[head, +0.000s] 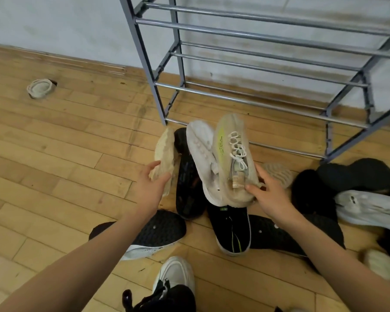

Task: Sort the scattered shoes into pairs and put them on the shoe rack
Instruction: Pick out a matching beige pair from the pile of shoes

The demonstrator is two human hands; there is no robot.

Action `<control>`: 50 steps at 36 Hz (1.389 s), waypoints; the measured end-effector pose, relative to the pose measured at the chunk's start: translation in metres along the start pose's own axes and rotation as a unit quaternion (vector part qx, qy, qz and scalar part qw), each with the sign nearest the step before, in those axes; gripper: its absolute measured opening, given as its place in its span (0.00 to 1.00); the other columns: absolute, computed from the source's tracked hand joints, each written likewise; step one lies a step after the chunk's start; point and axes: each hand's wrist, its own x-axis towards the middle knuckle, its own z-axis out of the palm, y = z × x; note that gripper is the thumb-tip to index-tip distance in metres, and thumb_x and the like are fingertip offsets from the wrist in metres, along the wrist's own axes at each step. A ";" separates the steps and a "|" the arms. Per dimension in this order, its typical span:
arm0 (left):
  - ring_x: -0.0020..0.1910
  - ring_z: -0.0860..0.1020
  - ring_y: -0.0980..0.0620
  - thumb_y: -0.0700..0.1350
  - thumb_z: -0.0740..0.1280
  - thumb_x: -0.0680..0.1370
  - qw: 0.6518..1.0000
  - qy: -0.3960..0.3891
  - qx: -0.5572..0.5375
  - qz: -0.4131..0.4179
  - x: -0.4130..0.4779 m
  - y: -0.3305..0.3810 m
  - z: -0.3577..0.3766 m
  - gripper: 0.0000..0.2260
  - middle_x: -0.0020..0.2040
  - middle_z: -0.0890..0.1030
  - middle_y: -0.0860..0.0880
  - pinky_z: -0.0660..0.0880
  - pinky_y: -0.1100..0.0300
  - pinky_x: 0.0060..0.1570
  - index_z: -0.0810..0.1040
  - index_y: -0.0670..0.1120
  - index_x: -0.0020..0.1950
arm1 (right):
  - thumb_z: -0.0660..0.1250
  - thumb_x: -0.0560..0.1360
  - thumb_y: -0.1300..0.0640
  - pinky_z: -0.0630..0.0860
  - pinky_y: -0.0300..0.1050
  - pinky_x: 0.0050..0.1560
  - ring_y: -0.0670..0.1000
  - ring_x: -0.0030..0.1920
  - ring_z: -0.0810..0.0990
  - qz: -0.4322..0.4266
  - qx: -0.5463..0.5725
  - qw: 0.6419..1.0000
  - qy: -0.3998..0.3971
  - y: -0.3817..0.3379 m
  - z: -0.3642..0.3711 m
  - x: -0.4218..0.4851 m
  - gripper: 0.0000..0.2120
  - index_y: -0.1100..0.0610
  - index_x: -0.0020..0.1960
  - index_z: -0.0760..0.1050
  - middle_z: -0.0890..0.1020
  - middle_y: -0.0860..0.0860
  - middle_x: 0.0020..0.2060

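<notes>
My left hand [152, 184] grips a beige shoe [166, 152] by its heel, sole turned toward me and toe pointing up. My right hand [268, 191] holds the heel of a matching beige knit sneaker [231, 154] with white laces and a yellow-green stripe. A white shoe [200, 146] leans against that sneaker on its left. Both held shoes hover just in front of the grey metal shoe rack [245, 97], whose rails carry nothing. A black shoe [188, 188] lies beneath them.
Several black, white and grey shoes lie scattered on the wooden floor at centre and right [347, 176]. A black-and-white sneaker [176, 275] sits at the bottom edge. A round cover [41, 87] lies on the floor at far left. A pale wall stands behind the rack.
</notes>
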 end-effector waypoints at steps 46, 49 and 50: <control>0.61 0.72 0.50 0.40 0.73 0.69 0.940 0.051 0.207 0.267 -0.053 0.050 -0.006 0.15 0.61 0.72 0.51 0.67 0.50 0.60 0.80 0.50 0.54 | 0.63 0.77 0.49 0.67 0.44 0.58 0.54 0.64 0.69 -0.033 -0.280 0.959 -0.027 0.003 0.035 0.017 0.27 0.51 0.74 0.60 0.72 0.53 0.64; 0.62 0.70 0.50 0.39 0.72 0.69 0.938 0.020 0.200 0.283 -0.059 0.059 0.000 0.16 0.60 0.71 0.51 0.65 0.52 0.63 0.79 0.49 0.55 | 0.66 0.75 0.50 0.70 0.45 0.61 0.53 0.63 0.72 -0.002 -0.206 0.977 -0.046 0.001 0.033 0.020 0.27 0.51 0.72 0.64 0.74 0.53 0.63; 0.62 0.69 0.50 0.38 0.72 0.70 0.940 0.006 0.191 0.282 -0.061 0.062 0.004 0.16 0.60 0.71 0.51 0.66 0.49 0.63 0.79 0.49 0.56 | 0.67 0.75 0.51 0.70 0.44 0.60 0.52 0.62 0.73 -0.005 -0.191 0.980 -0.046 0.001 0.032 0.020 0.26 0.51 0.71 0.65 0.75 0.52 0.63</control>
